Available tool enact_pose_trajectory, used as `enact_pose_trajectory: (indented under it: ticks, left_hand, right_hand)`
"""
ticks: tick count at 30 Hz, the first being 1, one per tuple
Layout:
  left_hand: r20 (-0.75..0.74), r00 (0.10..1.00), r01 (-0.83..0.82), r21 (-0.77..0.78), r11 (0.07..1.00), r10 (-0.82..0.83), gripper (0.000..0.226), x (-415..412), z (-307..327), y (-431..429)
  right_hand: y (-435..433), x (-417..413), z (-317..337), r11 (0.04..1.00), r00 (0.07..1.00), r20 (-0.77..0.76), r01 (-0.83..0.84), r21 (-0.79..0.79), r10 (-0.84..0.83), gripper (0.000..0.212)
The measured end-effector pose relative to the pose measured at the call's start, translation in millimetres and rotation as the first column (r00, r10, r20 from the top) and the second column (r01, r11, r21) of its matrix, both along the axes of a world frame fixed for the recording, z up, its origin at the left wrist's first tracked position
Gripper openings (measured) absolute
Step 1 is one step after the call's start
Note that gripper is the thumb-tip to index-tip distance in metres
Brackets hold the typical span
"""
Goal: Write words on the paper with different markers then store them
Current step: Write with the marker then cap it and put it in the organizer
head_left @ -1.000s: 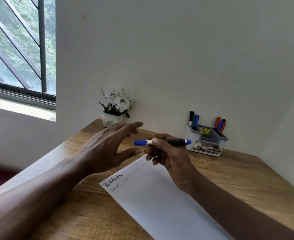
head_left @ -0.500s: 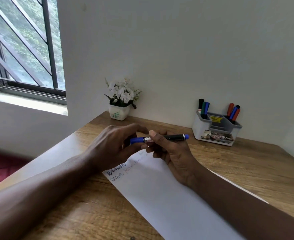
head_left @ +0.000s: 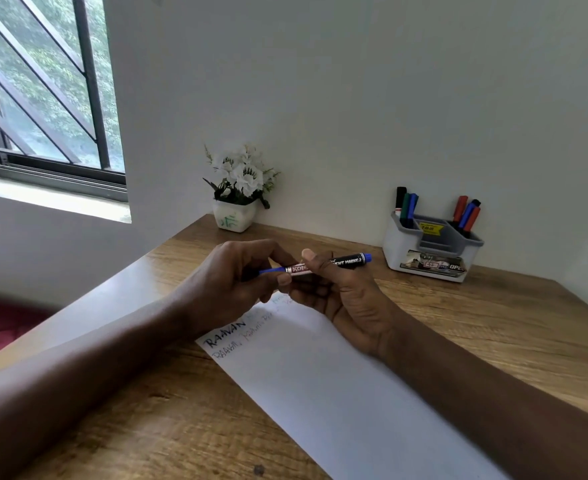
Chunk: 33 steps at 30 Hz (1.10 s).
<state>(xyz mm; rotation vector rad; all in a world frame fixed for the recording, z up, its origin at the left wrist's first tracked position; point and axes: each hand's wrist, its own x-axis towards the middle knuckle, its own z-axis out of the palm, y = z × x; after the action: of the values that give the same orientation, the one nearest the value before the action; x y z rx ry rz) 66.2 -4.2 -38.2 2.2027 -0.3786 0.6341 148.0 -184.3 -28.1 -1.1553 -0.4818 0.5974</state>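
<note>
Right hand (head_left: 337,296) clamped on the marker (head_left: 349,261): thumb over the top of the barrel, fingers curled under, palm turned toward the left. Left hand (head_left: 226,285) closed in a pinch on the marker's blue cap (head_left: 272,270); fingers curled round it, thumb below. Could not tell whether the cap was seated or partly drawn off. Marker held level, just above the far end of the paper (head_left: 320,393), blue butt pointing right. Barrel black with white print, legible part "ENT MARKE 2"; a red band beside the thumb showed white letters "KO", the rest hidden. Both forearms came in low over the desk (head_left: 493,323), the right one across the paper. Paper lay slantwise on the desk; top line read "RAAVAN" in dark ink, a fainter line below began "RAA", further coloured words too blurred to read. Holder (head_left: 427,268) stood at the back right against the wall, with a yellow sticker (unreadable) and a front label ending "OPE". Black, green and blue markers stood in its left compartment, red and blue ones in its right. Flower pot (head_left: 234,220) at the back left; window (head_left: 43,98) beyond.
</note>
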Motion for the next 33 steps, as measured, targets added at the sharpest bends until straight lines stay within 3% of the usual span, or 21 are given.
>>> enact_pose_trajectory:
  ticks: [4, 7, 13, 15, 19, 22, 25, 28, 33]
  left_hand:
    - [-0.085, 0.995, 0.061, 0.042, 0.997, -0.057, 0.025, -3, 1, 5]
    - [-0.102, 0.992, 0.061, -0.075, 0.995, -0.068, 0.021, -8, 1, 6]
    - [-0.016, 0.993, -0.118, -0.176, 0.977, 0.117, 0.031, -2, 3, 26]
    - [-0.009, 0.977, -0.212, -0.119, 0.970, 0.212, 0.027, 1, 0, 32]
    - [0.038, 0.924, -0.382, 0.171, 0.908, 0.381, 0.022, 5, -3, 39]
    - [0.040, 0.899, -0.422, 0.346, 0.838, 0.436, 0.034, 7, -2, 40]
    - [-0.060, 0.885, -0.365, 0.524, 0.769, 0.461, 0.043, 13, -4, 42]
    - [-0.128, 0.877, -0.331, 0.539, 0.774, 0.464, 0.046, 14, -6, 42]
    - [-0.214, 0.832, -0.374, 0.467, 0.801, 0.513, 0.093, 10, -5, 41]
  right_hand:
    - [-7, 4, 1, 1.000, 1.000, 0.010, -0.028, 0.000, 0.028, 0.025]
    - [-7, 4, 1, 1.000, 0.999, 0.037, -0.025, -0.007, 0.026, 0.031]
    - [-5, 3, 0, 0.997, 0.998, 0.017, 0.051, 0.050, -0.052, 0.036]
    - [-4, 5, -1, 0.997, 0.997, 0.036, 0.060, 0.039, -0.061, 0.038]
    - [-4, 8, -3, 0.997, 0.992, 0.099, 0.073, 0.004, -0.073, 0.043]
    - [-3, 8, -3, 0.995, 0.985, 0.141, 0.100, -0.013, -0.097, 0.047]
    - [-2, 7, -3, 0.995, 0.982, 0.165, 0.097, -0.012, -0.094, 0.051]
    - [-3, 5, -1, 0.995, 0.985, 0.144, 0.099, -0.017, -0.095, 0.059]
    - [-5, 6, -2, 0.996, 0.989, 0.119, 0.084, -0.010, -0.082, 0.063]
